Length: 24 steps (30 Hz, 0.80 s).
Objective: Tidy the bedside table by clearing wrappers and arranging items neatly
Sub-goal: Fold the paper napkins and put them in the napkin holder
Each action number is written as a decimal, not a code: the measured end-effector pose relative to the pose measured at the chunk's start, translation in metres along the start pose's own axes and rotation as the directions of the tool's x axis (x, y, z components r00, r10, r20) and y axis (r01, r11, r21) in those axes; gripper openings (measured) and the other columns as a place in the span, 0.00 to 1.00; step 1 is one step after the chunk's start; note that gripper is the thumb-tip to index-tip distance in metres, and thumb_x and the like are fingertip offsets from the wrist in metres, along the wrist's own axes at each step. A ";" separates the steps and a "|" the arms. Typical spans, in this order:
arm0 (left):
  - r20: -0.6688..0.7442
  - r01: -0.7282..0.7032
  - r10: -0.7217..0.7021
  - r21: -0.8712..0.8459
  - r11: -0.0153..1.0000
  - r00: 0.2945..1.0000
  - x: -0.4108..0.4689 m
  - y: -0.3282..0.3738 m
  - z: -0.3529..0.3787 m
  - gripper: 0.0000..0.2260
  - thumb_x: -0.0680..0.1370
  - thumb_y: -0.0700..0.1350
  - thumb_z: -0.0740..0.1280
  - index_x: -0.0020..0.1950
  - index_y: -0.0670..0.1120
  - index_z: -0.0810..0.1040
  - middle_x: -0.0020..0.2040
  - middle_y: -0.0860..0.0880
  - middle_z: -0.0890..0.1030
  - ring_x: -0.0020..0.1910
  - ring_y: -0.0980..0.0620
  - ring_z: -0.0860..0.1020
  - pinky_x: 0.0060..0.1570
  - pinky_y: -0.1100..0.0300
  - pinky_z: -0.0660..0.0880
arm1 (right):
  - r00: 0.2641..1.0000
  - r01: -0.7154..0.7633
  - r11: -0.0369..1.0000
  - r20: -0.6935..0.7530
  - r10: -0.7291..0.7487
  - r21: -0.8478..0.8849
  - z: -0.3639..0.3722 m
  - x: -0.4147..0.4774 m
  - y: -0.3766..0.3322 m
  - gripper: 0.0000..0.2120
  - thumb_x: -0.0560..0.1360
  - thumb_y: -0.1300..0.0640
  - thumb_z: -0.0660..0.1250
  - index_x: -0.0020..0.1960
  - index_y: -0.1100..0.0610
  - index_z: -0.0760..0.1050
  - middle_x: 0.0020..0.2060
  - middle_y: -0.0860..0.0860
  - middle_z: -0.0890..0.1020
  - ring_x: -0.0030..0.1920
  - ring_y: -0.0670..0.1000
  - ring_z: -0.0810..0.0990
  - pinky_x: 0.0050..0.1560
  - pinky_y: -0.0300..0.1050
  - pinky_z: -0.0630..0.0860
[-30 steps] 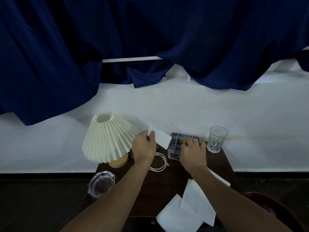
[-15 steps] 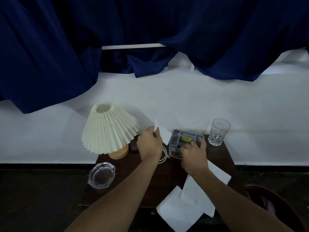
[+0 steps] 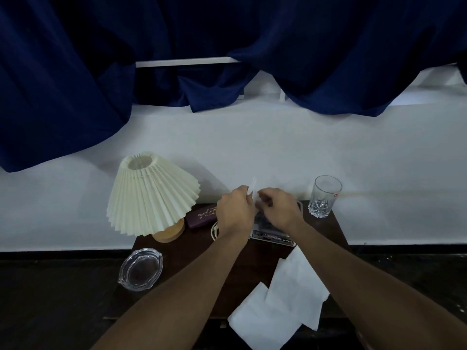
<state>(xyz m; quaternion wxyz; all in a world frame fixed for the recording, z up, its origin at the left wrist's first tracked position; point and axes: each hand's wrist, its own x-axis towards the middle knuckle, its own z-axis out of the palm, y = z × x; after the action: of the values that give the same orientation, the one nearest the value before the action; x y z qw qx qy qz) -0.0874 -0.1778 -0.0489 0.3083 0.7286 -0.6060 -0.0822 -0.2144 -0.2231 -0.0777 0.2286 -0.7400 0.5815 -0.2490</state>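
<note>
Over the back of the dark wooden bedside table point(image 3: 192, 271), my left hand point(image 3: 235, 213) pinches a small white paper wrapper point(image 3: 253, 189), held upright. My right hand point(image 3: 280, 208) is close beside it, its fingers curled at the same paper, blurred. Below both hands lies a grey box point(image 3: 273, 234) with printed labels, mostly hidden by them. Two white tissues point(image 3: 280, 306) lie overlapping at the table's front right corner, hanging past the edge.
A pleated cream lamp point(image 3: 151, 193) stands at the back left, a maroon glasses case point(image 3: 202, 215) beside it, a white cable point(image 3: 214, 229) next to that. A glass ashtray point(image 3: 140, 271) sits front left. A drinking glass point(image 3: 324, 197) stands back right. Blue curtains hang behind.
My right hand left the grey box and rose to meet the left hand at the white wrapper. The wrapper now stands more edge-on between the two hands.
</note>
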 end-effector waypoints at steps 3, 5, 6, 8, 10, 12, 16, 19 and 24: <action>0.024 -0.003 0.002 0.012 1.000 1.000 0.001 0.001 0.005 0.12 0.84 0.49 0.60 0.49 0.43 0.79 0.47 0.41 0.84 0.48 0.36 0.81 0.43 0.51 0.73 | 0.999 0.038 0.992 0.004 -0.038 -0.120 0.006 0.004 0.001 0.05 0.76 0.55 0.69 0.47 0.54 0.83 0.43 0.53 0.86 0.47 0.58 0.82 0.47 0.50 0.77; 0.038 0.004 -0.004 0.010 1.000 0.999 0.002 0.001 0.005 0.14 0.84 0.50 0.61 0.50 0.42 0.79 0.48 0.40 0.84 0.49 0.36 0.80 0.43 0.52 0.70 | 0.998 0.055 0.976 -0.003 -0.057 -0.212 0.009 0.006 0.002 0.06 0.76 0.55 0.68 0.46 0.54 0.83 0.43 0.54 0.85 0.48 0.59 0.81 0.44 0.48 0.73; 0.049 0.008 -0.008 0.000 1.000 0.999 0.002 0.001 0.006 0.14 0.83 0.50 0.61 0.50 0.41 0.79 0.48 0.40 0.84 0.49 0.36 0.80 0.43 0.52 0.70 | 0.998 0.062 0.964 -0.010 -0.067 -0.259 0.010 0.007 0.003 0.07 0.76 0.55 0.67 0.47 0.54 0.83 0.45 0.54 0.84 0.50 0.60 0.80 0.44 0.47 0.70; 0.067 0.026 -0.025 -0.021 0.999 0.997 0.002 0.001 0.007 0.15 0.83 0.50 0.62 0.48 0.40 0.79 0.49 0.39 0.83 0.50 0.36 0.80 0.44 0.50 0.72 | 0.996 0.062 0.950 -0.039 -0.078 -0.305 0.012 0.007 0.004 0.08 0.77 0.55 0.66 0.51 0.55 0.83 0.51 0.55 0.81 0.54 0.60 0.77 0.48 0.47 0.67; 0.081 0.039 -0.037 -0.031 0.999 0.996 0.002 -0.001 0.008 0.15 0.83 0.50 0.62 0.47 0.39 0.78 0.49 0.39 0.83 0.50 0.36 0.80 0.46 0.49 0.73 | 0.996 0.038 0.959 -0.062 -0.057 -0.280 0.014 0.006 0.007 0.11 0.78 0.56 0.65 0.55 0.55 0.83 0.56 0.56 0.79 0.58 0.60 0.75 0.56 0.49 0.69; 0.101 0.042 -0.041 -0.012 0.999 0.994 0.000 -0.002 0.011 0.15 0.83 0.51 0.62 0.45 0.41 0.76 0.49 0.39 0.83 0.51 0.36 0.80 0.43 0.52 0.69 | 0.998 0.027 0.968 -0.054 -0.042 -0.248 0.012 0.005 0.009 0.13 0.78 0.56 0.65 0.60 0.53 0.83 0.59 0.55 0.78 0.61 0.60 0.74 0.62 0.50 0.69; 0.117 0.028 -0.035 0.065 0.998 0.992 -0.002 -0.006 0.020 0.12 0.82 0.51 0.63 0.45 0.44 0.75 0.48 0.40 0.83 0.51 0.37 0.80 0.42 0.53 0.67 | 0.995 0.004 0.983 -0.094 -0.022 -0.186 0.007 -0.001 0.009 0.13 0.77 0.57 0.65 0.59 0.52 0.83 0.60 0.53 0.78 0.61 0.57 0.74 0.64 0.51 0.70; 0.138 0.022 -0.036 0.100 0.995 0.990 -0.004 -0.005 0.023 0.12 0.82 0.52 0.63 0.47 0.44 0.76 0.48 0.41 0.83 0.51 0.37 0.81 0.43 0.52 0.72 | 0.993 -0.030 0.988 -0.114 0.013 -0.150 0.004 -0.007 0.008 0.11 0.75 0.58 0.66 0.54 0.51 0.84 0.58 0.51 0.79 0.60 0.56 0.75 0.62 0.54 0.72; 0.160 0.082 -0.111 0.175 0.981 0.981 -0.008 -0.006 0.030 0.17 0.81 0.55 0.60 0.53 0.44 0.81 0.52 0.42 0.84 0.55 0.38 0.80 0.53 0.48 0.77 | 0.990 -0.062 0.994 -0.130 0.050 -0.092 -0.001 -0.017 0.007 0.12 0.71 0.57 0.68 0.53 0.50 0.84 0.58 0.50 0.78 0.59 0.55 0.78 0.62 0.52 0.73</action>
<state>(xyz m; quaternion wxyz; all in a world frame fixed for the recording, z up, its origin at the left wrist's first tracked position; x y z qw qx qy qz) -0.0991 -0.1803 -0.0777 0.1887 0.7711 -0.5985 -0.1075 -0.2235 -0.2084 -0.0835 0.1620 -0.7161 0.6268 -0.2609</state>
